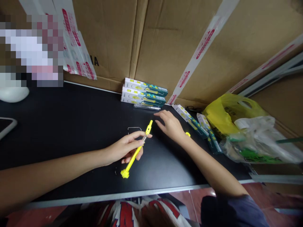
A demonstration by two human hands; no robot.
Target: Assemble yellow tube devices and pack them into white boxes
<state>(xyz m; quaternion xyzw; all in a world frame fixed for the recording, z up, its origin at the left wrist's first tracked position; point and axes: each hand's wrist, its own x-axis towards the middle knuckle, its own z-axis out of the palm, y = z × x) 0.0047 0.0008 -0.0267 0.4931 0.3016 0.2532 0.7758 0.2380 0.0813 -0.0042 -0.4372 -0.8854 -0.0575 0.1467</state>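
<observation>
My left hand [132, 145] grips a long yellow rod [134, 158] near its upper part, thumb and fingers around a short metallic section. The rod is tilted, with a knobbed yellow end at the lower left and a narrow holed tip at the upper right. Just right of that tip, my right hand [169, 124] hovers over the black table with its fingers apart, holding nothing. A bent metal wire [134, 128] lies behind my left hand. Beside my right wrist, a small yellow piece [187, 134] is partly hidden.
Two stacked boxes [144, 96] stand at the back of the black table [71, 126], with a clear-wrapped item before them. Two more boxes [191, 121] lie to the right, near yellow and clear plastic bags [224, 113]. A phone-like device [7, 126] sits far left. Cardboard rises behind.
</observation>
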